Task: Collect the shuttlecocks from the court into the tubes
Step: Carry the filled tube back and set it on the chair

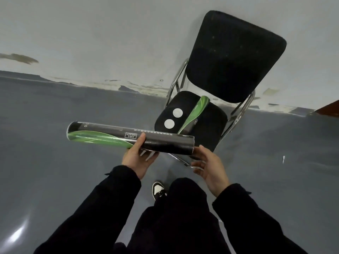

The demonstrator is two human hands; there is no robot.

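- My left hand (138,158) carries one black-and-green tube (128,139) from below, thumb over the top and fingers curled under near its middle; the tube lies nearly level across the view, in front of the chair (233,57).
- My right hand (209,165) is spread and loose, palm turned inward, just beside the tube's right end (191,145); I cannot tell whether a fingertip touches it, and it pinches nothing.
- The tube's left end (73,130) looks dark, so I judge it uncapped, though I cannot see inside or say whether any shuttlecocks are already in it.
- A second tube (194,114) of the same pattern lies slantwise on the chair seat (211,125), and two white round discs (173,118) lie beside it on the seat; I take them for tube caps, which would mean both tubes stand open and ready.
- On the grey floor (73,180) I see no shuttlecock for certain. A small white speck (283,159) lies well off to the right, too small to name.
- My judgement: the work is at its start. The tubes are to hand, one is picked up, and the gathering itself is all left to do, as is capping both tubes afterwards.
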